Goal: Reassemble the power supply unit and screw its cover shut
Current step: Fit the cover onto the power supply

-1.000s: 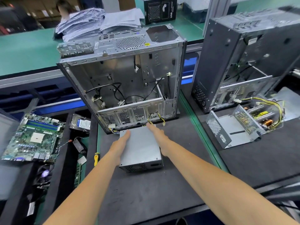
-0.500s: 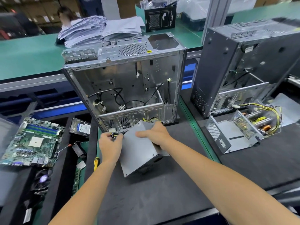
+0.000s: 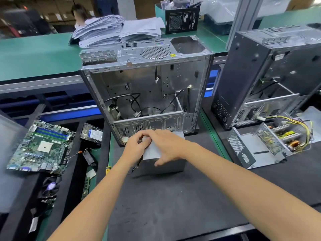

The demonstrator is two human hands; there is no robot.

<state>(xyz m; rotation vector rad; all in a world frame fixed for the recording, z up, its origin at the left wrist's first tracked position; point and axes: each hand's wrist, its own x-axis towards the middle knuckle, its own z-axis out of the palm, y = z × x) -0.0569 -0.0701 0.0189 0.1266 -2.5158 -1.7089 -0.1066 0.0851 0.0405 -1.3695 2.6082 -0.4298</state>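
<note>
Right now we have both hands on the grey power supply box (image 3: 165, 164), which sits on the black mat (image 3: 173, 197) just in front of the open computer case (image 3: 147, 87). Our left hand (image 3: 134, 147) curls its fingers around the box's upper left corner, near where dark cables leave it. Our right hand (image 3: 167, 145) lies over the top, fingers bent down over the far edge and thumb pressed against the near face, so it grips the box too. The box is plain sheet metal, closed on the sides we can see, and looks tipped up on its near edge, though our hands hide much of it.

Behind it, the open computer case stands upright with its side panel off; inside are loose black cables, a few white connectors and a metal drive cage along the bottom. To the right stands a darker second case (image 3: 269, 75), also open, with yellow and black wires trailing out to an opened power supply (image 3: 264, 145) whose mesh cover is folded back, showing coils and circuit parts.

To our left, a green motherboard (image 3: 41, 146) lies in a black tray, with a hard drive (image 3: 92, 133) in the neighbouring compartment. A yellow-handled screwdriver (image 3: 108, 169) lies beside our left forearm. Stacks of paper (image 3: 118, 30) rest on the green bench (image 3: 34, 54) beyond.
</note>
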